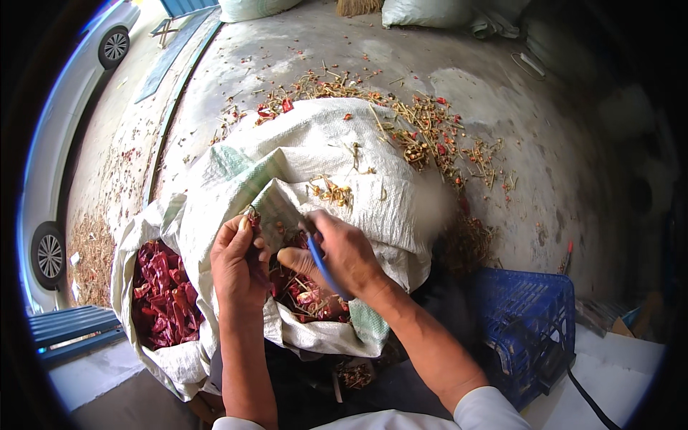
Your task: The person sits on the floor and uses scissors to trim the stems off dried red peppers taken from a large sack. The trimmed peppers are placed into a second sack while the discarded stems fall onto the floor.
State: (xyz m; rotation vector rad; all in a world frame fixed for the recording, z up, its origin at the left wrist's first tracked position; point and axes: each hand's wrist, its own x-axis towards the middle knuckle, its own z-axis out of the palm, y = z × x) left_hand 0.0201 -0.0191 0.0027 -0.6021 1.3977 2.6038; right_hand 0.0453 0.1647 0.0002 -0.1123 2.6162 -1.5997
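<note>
My left hand (236,269) is closed on a dried red chili pepper (254,217), its stem end pointing up past the thumb. My right hand (351,252) grips scissors with a blue handle (320,262). Their blade end is blurred, a little to the right of the pepper. Under both hands, a white woven sack (322,337) gapes around dried chilies (315,295) with stems on them. To the left, another open white sack (123,287) holds dark red dried chilies (165,297). Cut stems (331,192) lie on the sack cloth beyond my hands.
Chili stems and bits (430,125) are strewn over the concrete floor (337,43) beyond the sacks. A blue plastic crate (527,315) stands at my right. Full white sacks (423,13) lie at the far edge. A pale car (54,165) is at the far left.
</note>
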